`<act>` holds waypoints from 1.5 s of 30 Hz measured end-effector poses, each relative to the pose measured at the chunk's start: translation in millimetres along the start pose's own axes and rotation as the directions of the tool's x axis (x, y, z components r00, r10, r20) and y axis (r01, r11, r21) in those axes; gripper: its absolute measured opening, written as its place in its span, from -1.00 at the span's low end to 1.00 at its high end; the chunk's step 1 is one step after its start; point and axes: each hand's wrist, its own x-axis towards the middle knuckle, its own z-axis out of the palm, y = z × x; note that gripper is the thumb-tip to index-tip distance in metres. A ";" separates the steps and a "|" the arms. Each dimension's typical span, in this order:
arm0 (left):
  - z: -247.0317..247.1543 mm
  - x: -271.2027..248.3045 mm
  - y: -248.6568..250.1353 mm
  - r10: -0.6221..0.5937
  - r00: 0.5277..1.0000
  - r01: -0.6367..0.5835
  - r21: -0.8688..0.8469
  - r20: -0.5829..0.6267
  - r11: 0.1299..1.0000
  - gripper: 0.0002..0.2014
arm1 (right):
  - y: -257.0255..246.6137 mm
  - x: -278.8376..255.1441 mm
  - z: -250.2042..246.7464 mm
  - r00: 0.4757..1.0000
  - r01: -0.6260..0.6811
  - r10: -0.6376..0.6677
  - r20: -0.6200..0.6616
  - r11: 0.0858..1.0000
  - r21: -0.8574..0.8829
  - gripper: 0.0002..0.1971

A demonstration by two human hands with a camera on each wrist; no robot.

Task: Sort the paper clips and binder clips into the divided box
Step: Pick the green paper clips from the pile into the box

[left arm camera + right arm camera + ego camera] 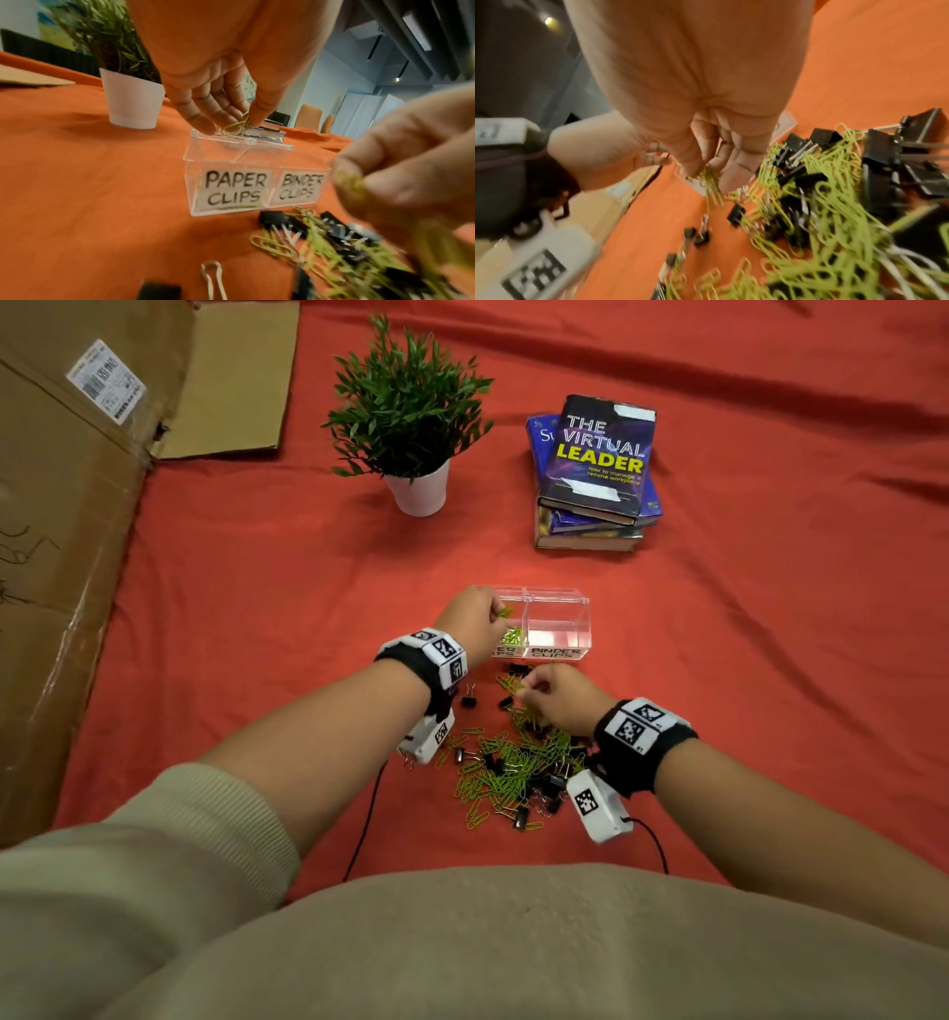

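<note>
On the red cloth, nearest the person: a loose heap of green paper clips and black binder clips, bare cloth on both sides. Right hand above the heap's far edge, pinching several paper clips. Left hand over the divided box, pinching paper clips above its left compartment, which holds more; right compartment, labelled for binder clips, empty.
</note>
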 end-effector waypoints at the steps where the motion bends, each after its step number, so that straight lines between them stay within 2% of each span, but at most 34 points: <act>1: -0.5 5.3 1.6 0.008 1.000 -0.008 0.036 -0.004 0.999 -0.95 | -2.8 -0.5 -7.1 1.000 -0.012 0.012 0.002 0.999 0.050 -0.80; 3: 0.1 12.0 2.9 0.010 1.000 -0.012 0.106 0.013 0.994 -0.96 | -7.7 0.6 -19.7 1.000 -0.026 0.026 -0.001 0.988 0.155 -0.78; 6: 2.8 14.3 -2.4 0.011 0.999 -0.018 0.131 0.053 0.991 -0.85 | -15.2 9.1 -36.0 0.999 -0.001 0.008 -0.031 0.974 0.225 -0.84; 10: 2.4 -5.6 -14.2 0.018 1.000 -0.017 0.083 -0.016 0.996 -0.83 | -34.5 28.1 -49.2 0.996 0.045 -0.024 -0.083 0.963 0.267 -0.86; 12: 4.4 -23.7 -26.3 -0.024 0.999 0.026 0.062 -0.039 0.998 -0.86 | -45.5 39.7 -50.7 0.987 0.093 -0.059 -0.152 0.969 0.229 -0.88; 15: 10.1 -51.9 -52.4 -0.104 0.995 0.104 0.097 -0.004 0.990 -0.86 | -57.8 57.9 -44.3 0.953 0.141 -0.110 -0.284 0.986 0.092 -0.91; 18: 13.9 -73.5 -75.5 -0.153 0.988 0.145 0.165 0.035 0.976 -0.85 | -60.8 72.1 -31.9 0.927 0.115 -0.140 -0.347 0.989 -0.092 -0.88; 22: 17.9 -85.9 -92.1 -0.168 0.985 0.154 0.231 0.040 0.961 -0.84 | -54.7 76.3 -17.6 0.925 0.108 -0.209 -0.317 0.945 -0.308 -0.80; 25: 22.3 -83.8 -88.5 -0.151 0.988 0.138 0.266 0.031 0.954 -0.76 | -45.4 63.8 -8.7 0.866 0.233 -0.392 -0.310 0.866 -0.443 -0.76; 27: 24.6 -81.7 -89.0 -0.151 0.988 0.141 0.285 0.016 0.948 -0.71 | -40.0 55.4 8.6 0.866 0.309 -0.457 -0.204 0.808 -0.501 -0.80; 30: 28.9 -77.4 -88.1 -0.141 0.990 0.133 0.317 0.002 0.939 -0.70 | -23.1 49.7 35.6 0.939 0.269 -0.342 -0.016 0.764 -0.586 -0.78; 32: 30.4 -75.3 -86.9 -0.118 0.993 0.109 0.351 0.005 0.930 -0.74 | -11.1 47.9 46.0 0.967 0.211 -0.256 0.018 0.752 -0.624 -0.76; 37: 32.8 -74.3 -87.0 -0.025 0.999 0.007 0.431 0.038 0.902 -0.79 | 4.7 40.2 55.6 0.961 0.220 -0.275 0.025 0.706 -0.673 -0.75; 42: 35.2 -74.7 -87.3 0.024 0.995 -0.066 0.486 0.093 0.871 -0.75 | 9.8 35.6 57.7 0.977 0.172 -0.212 0.022 0.723 -0.669 -0.71; 45: 32.2 -73.6 -82.1 0.019 0.995 -0.059 0.402 0.103 0.914 -0.79 | 7.6 33.9 54.2 0.982 0.151 -0.191 0.002 0.767 -0.623 -0.70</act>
